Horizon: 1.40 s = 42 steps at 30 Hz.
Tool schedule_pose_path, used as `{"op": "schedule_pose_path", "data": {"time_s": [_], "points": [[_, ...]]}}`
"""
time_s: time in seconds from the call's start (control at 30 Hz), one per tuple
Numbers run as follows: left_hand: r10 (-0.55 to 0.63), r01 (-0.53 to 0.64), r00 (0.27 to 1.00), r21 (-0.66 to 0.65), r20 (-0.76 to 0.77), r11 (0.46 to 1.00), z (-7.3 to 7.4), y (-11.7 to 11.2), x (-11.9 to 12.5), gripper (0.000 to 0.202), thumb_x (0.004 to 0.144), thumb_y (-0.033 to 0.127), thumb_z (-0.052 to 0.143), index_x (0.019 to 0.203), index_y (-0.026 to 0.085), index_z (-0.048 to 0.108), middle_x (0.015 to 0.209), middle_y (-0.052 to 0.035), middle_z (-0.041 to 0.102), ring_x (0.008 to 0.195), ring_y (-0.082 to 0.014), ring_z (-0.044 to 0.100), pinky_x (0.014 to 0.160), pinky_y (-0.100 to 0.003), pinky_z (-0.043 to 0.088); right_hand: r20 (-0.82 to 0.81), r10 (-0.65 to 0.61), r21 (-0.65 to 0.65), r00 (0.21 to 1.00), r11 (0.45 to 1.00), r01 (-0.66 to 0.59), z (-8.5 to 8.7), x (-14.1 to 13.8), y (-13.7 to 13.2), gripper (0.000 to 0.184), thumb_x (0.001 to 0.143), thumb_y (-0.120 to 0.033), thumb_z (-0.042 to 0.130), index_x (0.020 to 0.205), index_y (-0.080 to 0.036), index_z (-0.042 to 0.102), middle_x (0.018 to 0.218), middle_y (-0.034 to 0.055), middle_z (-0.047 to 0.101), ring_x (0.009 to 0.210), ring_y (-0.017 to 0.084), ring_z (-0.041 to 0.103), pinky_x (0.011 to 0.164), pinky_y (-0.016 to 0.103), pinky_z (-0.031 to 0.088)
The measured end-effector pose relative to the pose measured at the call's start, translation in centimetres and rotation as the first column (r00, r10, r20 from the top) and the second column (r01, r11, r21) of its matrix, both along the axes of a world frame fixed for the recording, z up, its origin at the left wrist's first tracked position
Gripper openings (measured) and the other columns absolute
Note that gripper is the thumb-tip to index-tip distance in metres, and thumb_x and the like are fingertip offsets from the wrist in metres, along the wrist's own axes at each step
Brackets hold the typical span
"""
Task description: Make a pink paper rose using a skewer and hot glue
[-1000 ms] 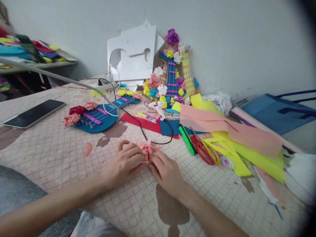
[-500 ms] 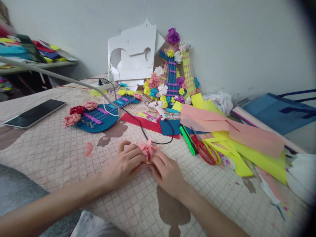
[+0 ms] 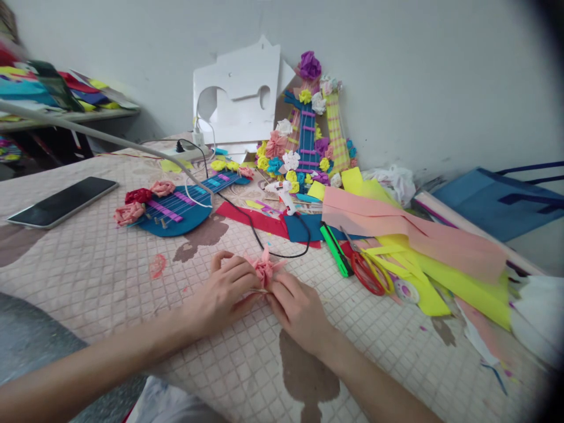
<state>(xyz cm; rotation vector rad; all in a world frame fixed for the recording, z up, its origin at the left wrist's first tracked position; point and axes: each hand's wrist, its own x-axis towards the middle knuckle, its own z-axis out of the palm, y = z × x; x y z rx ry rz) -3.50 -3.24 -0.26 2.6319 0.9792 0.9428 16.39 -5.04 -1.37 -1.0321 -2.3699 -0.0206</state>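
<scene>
Hands [image 3: 230, 289] [image 3: 302, 311] near-still on pink flower [image 3: 265, 271]; black cord [image 3: 287, 257] (glue gun's [image 3: 288, 203]) beyond

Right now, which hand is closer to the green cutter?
The right hand. It sits to the left of and nearer the person than the green cutter; the left hand is farther left, across the pink paper flower.

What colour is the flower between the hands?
The flower is pink, as the head view shows.
</scene>
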Motion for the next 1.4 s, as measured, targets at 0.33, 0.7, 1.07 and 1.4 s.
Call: {"op": "schedule_pose_path", "data": {"time_s": [0.33,0.7,1.07,1.4], "points": [[-0.001,0.000,1.000,-0.041,-0.017,0.999,0.09,-0.10,0.08,0.011,0.091,0.017,0.050,0.083,0.020,0.056,0.080,0.0017,0.061,0.084,-0.0154,0.052,0.094,-0.040,0.025,-0.025,-0.004,-0.021,1.000,1.000,0.004,-0.28,0.03,0.04,0.018,0.096,-0.023,0.044,0.091,-0.017,0.060,0.090,0.0066,0.062,0.078,0.017,0.059,0.065,0.030,0.049],[-0.030,0.030,1.000,0.114,-0.005,0.993,-0.05,-0.38,-0.08,0.017,0.095,0.015,0.047,0.092,0.024,0.061,0.090,0.0014,0.064,0.092,-0.0151,0.054,0.097,-0.040,0.024,-0.024,0.026,-0.044,0.999,0.999,-0.027,0.00,0.01,-0.01,0.020,0.096,-0.020,0.041,0.095,-0.015,0.061,0.091,0.0083,0.063,0.081,0.018,0.061,0.068,0.029,0.051],[0.032,-0.015,0.996,0.198,-0.083,0.980,-0.25,-0.85,-0.31,0.020,0.096,0.014,0.044,0.098,0.024,0.062,0.094,0.0016,0.066,0.094,-0.0149,0.057,0.105,-0.043,0.018,-0.016,0.002,-0.025,1.000,1.000,-0.002,-0.52,0.20,-0.04,0.019,0.095,-0.021,0.043,0.099,-0.018,0.061,0.093,0.0072,0.063,0.082,0.018,0.061,0.068,0.030,0.050],[0.036,-0.024,0.997,0.163,-0.069,0.986,-0.01,-0.65,0.01,0.019,0.098,0.019,0.043,0.095,0.023,0.061,0.089,0.0017,0.065,0.092,-0.0159,0.055,0.101,-0.040,0.020,0.011,0.013,0.015,1.000,1.000,-0.013,-0.28,0.16,-0.05,0.020,0.096,-0.019,0.040,0.098,-0.020,0.060,0.092,0.0060,0.061,0.079,0.017,0.059,0.065,0.028,0.051]]}}
